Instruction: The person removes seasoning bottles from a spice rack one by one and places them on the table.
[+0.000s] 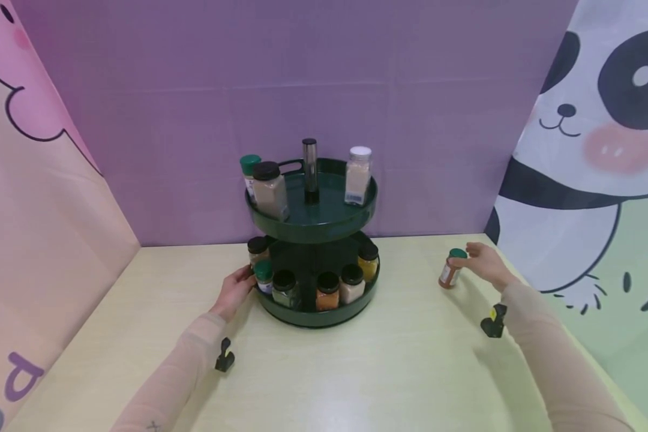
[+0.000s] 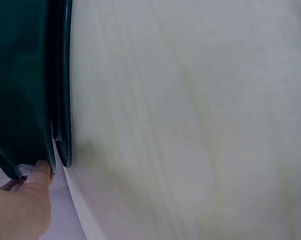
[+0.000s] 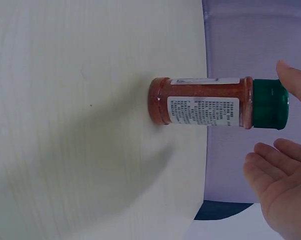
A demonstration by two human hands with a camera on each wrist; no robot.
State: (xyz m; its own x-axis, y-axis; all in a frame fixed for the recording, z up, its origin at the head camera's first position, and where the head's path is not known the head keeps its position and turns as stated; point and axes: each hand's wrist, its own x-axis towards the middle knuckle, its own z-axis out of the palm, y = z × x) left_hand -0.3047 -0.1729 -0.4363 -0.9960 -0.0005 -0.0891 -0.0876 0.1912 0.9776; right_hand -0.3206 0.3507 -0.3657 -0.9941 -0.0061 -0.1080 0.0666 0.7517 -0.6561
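A spice jar (image 3: 203,90) with red contents, a printed label and a green cap stands upright on the table at the right. My right hand (image 1: 485,264) is beside the cap, its thumb on one side and its fingers spread apart on the other; in the right wrist view a gap shows between fingers and cap. At the left, my left hand (image 1: 234,293) holds the rim of a dark green two-tier turntable (image 1: 314,321) at its lower tray. The left wrist view shows the thumb on the tray's outer wall (image 2: 20,90) and fingers behind it.
On the upper tray (image 1: 324,233) are a white-capped jar (image 1: 358,177), a black-capped jar (image 1: 270,193) and a green-capped one (image 1: 248,171) around a central post (image 1: 310,171). Several more spice jars fill the lower tray. A purple backdrop (image 1: 437,150) rises behind the table (image 1: 356,372).
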